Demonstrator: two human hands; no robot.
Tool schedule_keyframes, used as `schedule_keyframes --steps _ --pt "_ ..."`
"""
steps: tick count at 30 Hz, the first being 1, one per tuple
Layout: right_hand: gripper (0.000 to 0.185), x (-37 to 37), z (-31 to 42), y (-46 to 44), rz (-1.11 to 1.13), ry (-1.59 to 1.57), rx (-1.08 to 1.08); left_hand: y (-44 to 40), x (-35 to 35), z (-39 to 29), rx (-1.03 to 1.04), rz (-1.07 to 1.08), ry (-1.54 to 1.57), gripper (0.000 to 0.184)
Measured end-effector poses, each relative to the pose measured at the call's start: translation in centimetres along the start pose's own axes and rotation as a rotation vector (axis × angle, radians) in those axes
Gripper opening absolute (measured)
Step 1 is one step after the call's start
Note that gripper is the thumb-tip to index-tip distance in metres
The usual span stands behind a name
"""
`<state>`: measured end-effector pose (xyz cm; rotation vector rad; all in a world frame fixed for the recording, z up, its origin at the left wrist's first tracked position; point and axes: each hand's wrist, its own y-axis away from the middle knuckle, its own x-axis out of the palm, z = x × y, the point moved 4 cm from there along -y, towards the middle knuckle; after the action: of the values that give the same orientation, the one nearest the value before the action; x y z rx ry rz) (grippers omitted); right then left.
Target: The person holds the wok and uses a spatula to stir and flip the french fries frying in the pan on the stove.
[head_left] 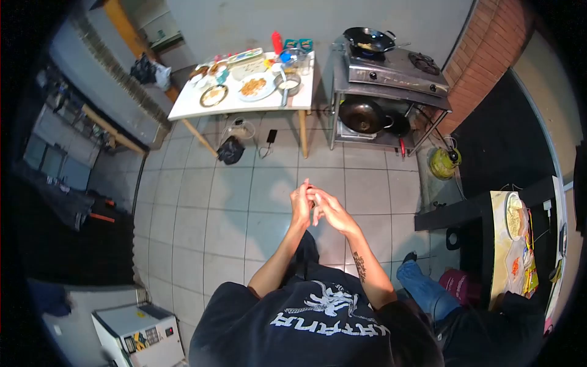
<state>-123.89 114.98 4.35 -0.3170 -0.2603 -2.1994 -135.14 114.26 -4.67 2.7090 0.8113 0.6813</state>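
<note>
Grey tiles lie below as the left hand (301, 205) meets the right hand (331, 211), fingers touching; whether they grasp anything, I can't tell.

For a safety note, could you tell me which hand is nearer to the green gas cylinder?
Right: the right hand is left of the gas cylinder, and the left hand is farther left.

White table (240, 107) with plates (260, 98)
</note>
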Motion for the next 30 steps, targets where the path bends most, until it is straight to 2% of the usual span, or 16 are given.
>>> schedule_keyframes --steps 2,3,5,6,8,11,12,14,18,22,23,24,25,26,28,30 --pt "0.039 -6.5 0.8 -2.7 -0.23 0.087 -0.048 -5.4 2.8 -2.1 -0.014 0.117 0.034 0.046" --pt "0.039 -9.6 1.0 -3.7 -0.259 0.093 -0.056 -8.0 4.8 -3.1 -0.018 0.213 0.071 0.045" --pt "0.031 -17.5 1.9 -5.9 -0.524 0.14 -0.14 -14.6 8.9 -4.5 -0.015 0.215 0.033 0.045" --pt "0.031 -20.9 2.3 -7.3 -0.551 0.14 -0.148 -18.1 10.6 -5.2 -0.006 0.238 0.009 0.045" --pt "0.024 -27.7 3.4 -8.8 -0.791 0.115 -0.159 -23.3 14.0 -6.5 -0.006 0.277 -0.06 0.046" --pt "0.02 -37.0 7.2 -11.9 -0.949 0.166 -0.247 -31.5 19.9 -8.7 0.029 0.336 -0.148 0.046" --pt "0.02 -39.3 8.7 -12.7 -0.969 0.161 -0.235 -33.9 21.6 -9.5 0.037 0.383 -0.174 0.047" --pt "0.019 -42.8 12.7 -14.5 -1.041 0.207 -0.399 -38.2 24.9 -11.3 0.034 0.412 -0.178 0.045" --pt "0.017 -51.2 18.0 -18.4 -1.12 0.217 -0.353 -44.2 30.8 -14.9 0.104 0.407 -0.204 0.039" --pt "0.026 -61.9 21.5 -24.7 -1.127 0.253 -0.339 -51.5 34.5 -16.5 0.224 0.36 -0.308 0.03" --pt "0.029 -64.5 22.4 -26.5 -1.144 0.275 -0.299 -52.9 35.2 -16.8 0.23 0.337 -0.307 0.03" --pt "0.044 -67.0 23.1 -28.6 -1.131 0.191 -0.291 -54.5 36.1 -17.2 0.241 0.317 -0.334 0.028" --pt "0.044 -69.4 23.5 -30.6 -1.1 0.195 -0.29 -56.3 37.0 -17.6 0.252 0.295 -0.36 0.026" --pt "0.051 -71.6 23.9 -32.3 -1.119 0.218 -0.288 -58.0 37.9 -17.8 0.343 0.29 -0.361 0.023" --pt "0.068 -75.6 24.7 -35.5 -1.11 0.195 -0.265 -61.1 39.1 -18.3 0.393 0.181 -0.366 0.019" --pt "0.069 -78.4 25.0 -37.5 -1.084 0.245 -0.232 -64.0 39.5 -18.2 0.456 0.044 -0.424 0.02"
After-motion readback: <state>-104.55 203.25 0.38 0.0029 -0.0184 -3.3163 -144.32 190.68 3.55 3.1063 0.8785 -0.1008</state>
